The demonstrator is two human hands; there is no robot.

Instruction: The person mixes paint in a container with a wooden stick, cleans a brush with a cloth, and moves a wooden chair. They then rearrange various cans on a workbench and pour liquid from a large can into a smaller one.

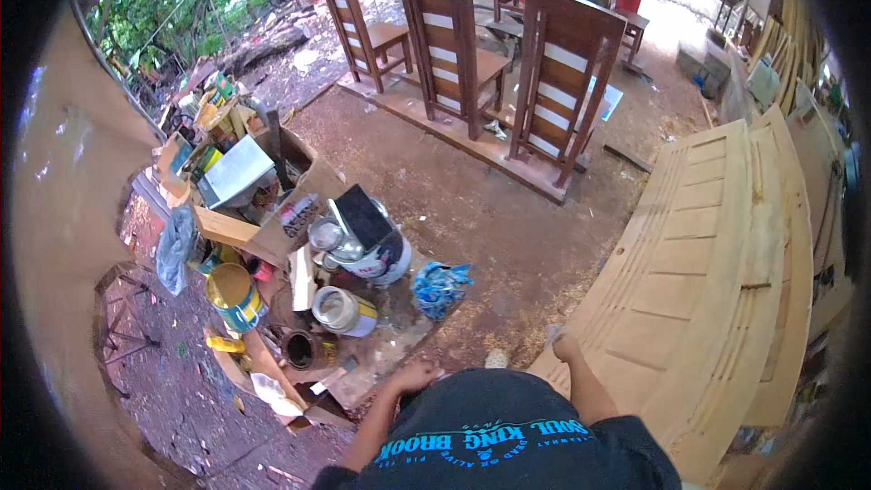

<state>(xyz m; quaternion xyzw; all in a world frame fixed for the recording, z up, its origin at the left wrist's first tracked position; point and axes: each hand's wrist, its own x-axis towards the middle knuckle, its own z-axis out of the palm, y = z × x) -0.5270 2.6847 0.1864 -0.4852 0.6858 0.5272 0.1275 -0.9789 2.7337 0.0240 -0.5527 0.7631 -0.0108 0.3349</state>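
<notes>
My left hand (416,376) is at the lower middle, above the edge of a paint-stained board. Its fingers are curled, and a small pale bit shows at their tips; I cannot make out what it is. My right hand (569,347) is closed beside the left edge of a pale wooden panelled door (685,245). A small whitish-grey thing (552,334) shows at its fingers, too small to name. A crumpled blue plastic bag (441,289) lies beyond my left hand.
Paint buckets (346,312), an open dark can (298,348) and a loaded cardboard box (304,177) crowd the left. Wooden chairs (438,45) stand on a low plank ahead. More panels (785,263) lean at the right. Sawdust covers the dirt floor (508,245).
</notes>
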